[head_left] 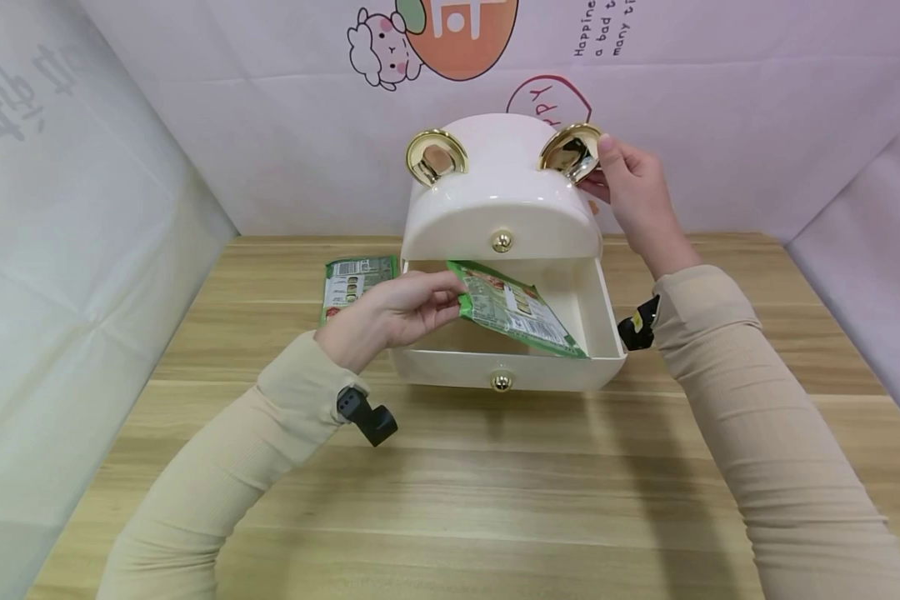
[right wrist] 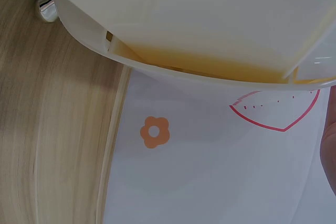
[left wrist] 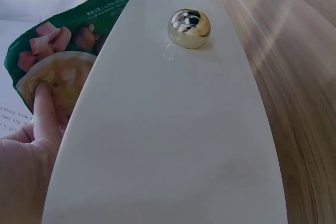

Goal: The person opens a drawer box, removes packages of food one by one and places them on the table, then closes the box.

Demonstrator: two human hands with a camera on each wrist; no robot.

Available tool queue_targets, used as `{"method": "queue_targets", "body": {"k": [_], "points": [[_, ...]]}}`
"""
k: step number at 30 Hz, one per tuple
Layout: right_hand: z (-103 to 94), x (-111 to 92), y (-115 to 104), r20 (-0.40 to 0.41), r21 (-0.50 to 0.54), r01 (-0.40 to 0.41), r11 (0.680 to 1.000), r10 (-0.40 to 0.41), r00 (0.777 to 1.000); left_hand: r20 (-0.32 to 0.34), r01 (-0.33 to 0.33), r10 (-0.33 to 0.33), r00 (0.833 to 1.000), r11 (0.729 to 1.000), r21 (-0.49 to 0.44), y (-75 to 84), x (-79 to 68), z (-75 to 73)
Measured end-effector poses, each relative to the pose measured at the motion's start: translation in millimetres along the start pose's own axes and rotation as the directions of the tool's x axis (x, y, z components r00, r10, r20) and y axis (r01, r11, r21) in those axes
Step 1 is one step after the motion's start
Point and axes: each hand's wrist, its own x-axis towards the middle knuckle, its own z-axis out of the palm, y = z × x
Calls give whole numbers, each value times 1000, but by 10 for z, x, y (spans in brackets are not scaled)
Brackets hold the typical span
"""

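A white storage box (head_left: 502,187) with two gold ears stands at the back of the table, its lower drawer (head_left: 442,369) pulled out. My left hand (head_left: 408,310) pinches one end of a green food packet (head_left: 521,312), which slants down over the drawer toward its front right corner. In the left wrist view, the drawer front hides part of the packet (left wrist: 68,74). My right hand (head_left: 637,187) grips the box's right gold ear (head_left: 566,150), thumb in front and fingers behind it. Only a sliver of the right hand (right wrist: 329,148) appears in the right wrist view.
A second green packet (head_left: 352,279) lies on the wooden table (head_left: 457,483), left of the box. Gold knobs stick out from the upper front (head_left: 547,229) and the drawer front. A printed white cloth (head_left: 285,125) hangs close behind the box.
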Motion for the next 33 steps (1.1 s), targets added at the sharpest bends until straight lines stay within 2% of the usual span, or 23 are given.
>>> {"method": "queue_targets", "body": {"k": [8,13,21,27,33], "points": [[0,-2,-3,2,-23,3,1000,-3,1000,82,21,-23,996,999,24,18,-73,-40],[2,-4,-5,1,-33,3,999,-3,1000,137,21,-30,990,997,71,31,-105,-57],[-4,-8,-7,-2,-51,-1,999,1,1000,226,-52,19,974,989,141,59,-218,-8],[-2,0,-14,6,19,-19,1000,19,1000,244,-120,62,968,966,230,79,-271,-15],[-4,-7,-27,9,37,-34,999,33,999,260,-134,69,963,961,240,96,-284,-45]]}}
